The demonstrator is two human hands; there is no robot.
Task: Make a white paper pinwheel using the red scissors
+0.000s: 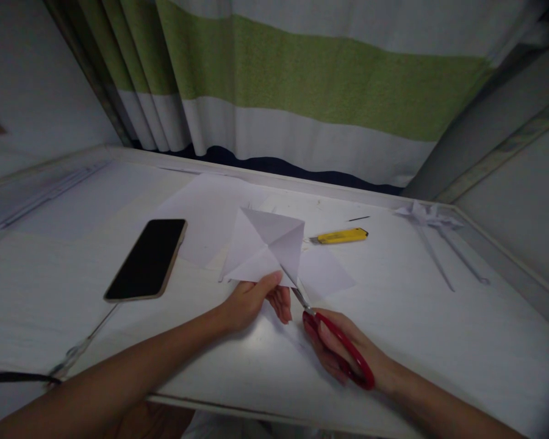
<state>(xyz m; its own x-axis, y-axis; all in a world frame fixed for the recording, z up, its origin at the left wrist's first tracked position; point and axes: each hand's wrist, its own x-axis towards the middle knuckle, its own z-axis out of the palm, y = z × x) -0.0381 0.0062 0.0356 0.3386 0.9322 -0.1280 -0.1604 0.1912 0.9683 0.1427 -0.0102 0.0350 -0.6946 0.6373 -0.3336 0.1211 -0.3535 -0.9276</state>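
Paper, a white square sheet creased along both diagonals (265, 247), is held lifted off the white tabletop (439, 341) so that the blades can pass on both sides of it. It is pinched at its near edge between the thumb and fingers of the left hand (256, 302), which keeps the sheet taut and tilted toward the camera. Red-handled scissors (336, 344) are gripped in the right hand (343, 353), fingers closed through the loops; the steel blades are laid along a diagonal crease from the near corner, apparently to follow the fold as a guide. Both forearms are brought in from the near edge, wrists low. A black smartphone (149, 259), a yellow utility knife (341, 236) and a finished white paper pinwheel (423, 214) lie apart.
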